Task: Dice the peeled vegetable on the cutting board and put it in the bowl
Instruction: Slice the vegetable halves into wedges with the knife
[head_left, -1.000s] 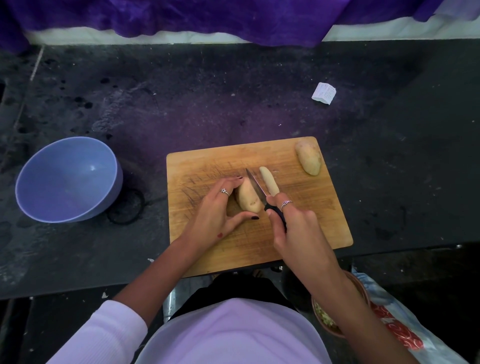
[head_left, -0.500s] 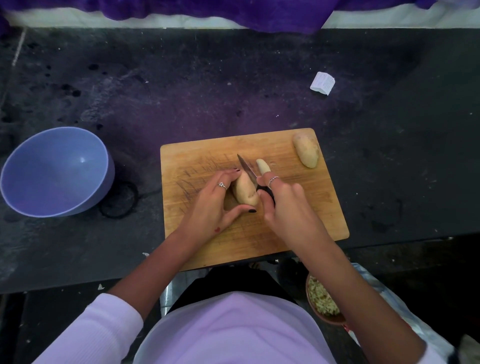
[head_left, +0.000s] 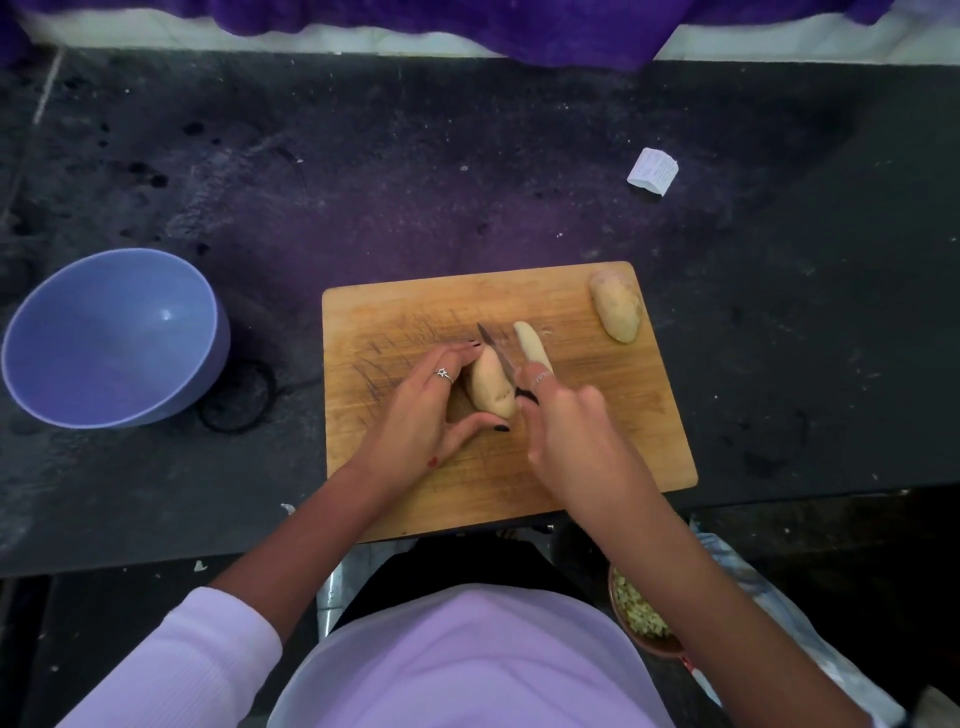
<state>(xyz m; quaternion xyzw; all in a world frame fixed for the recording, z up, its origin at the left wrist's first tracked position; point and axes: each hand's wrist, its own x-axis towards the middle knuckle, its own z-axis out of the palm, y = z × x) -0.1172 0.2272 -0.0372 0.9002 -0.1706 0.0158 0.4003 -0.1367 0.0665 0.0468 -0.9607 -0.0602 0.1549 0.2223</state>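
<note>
Dark, scuffed countertop (head_left: 519, 171), speckled and stained. Wooden cutting board (head_left: 597, 441) at the near edge, scored with knife marks. Blue bowl (head_left: 111, 338) well apart to the left of the board, nothing visible inside. Left hand (head_left: 434, 410) on the board, thumb and fingers curved round the peeled potato piece (head_left: 491, 387), holding it steady near the board's centre. Right hand (head_left: 574, 441) wrapped round the dark handle of a knife (head_left: 496, 351); blade lies along the right flank of the held piece, tip pointing away; whether the edge is in the flesh is hard to tell. A cut slice (head_left: 531, 343) lies just right of the blade. A second potato piece (head_left: 616, 306) sits at the far right corner. Small white paper scrap (head_left: 653, 171) on the countertop beyond.
</note>
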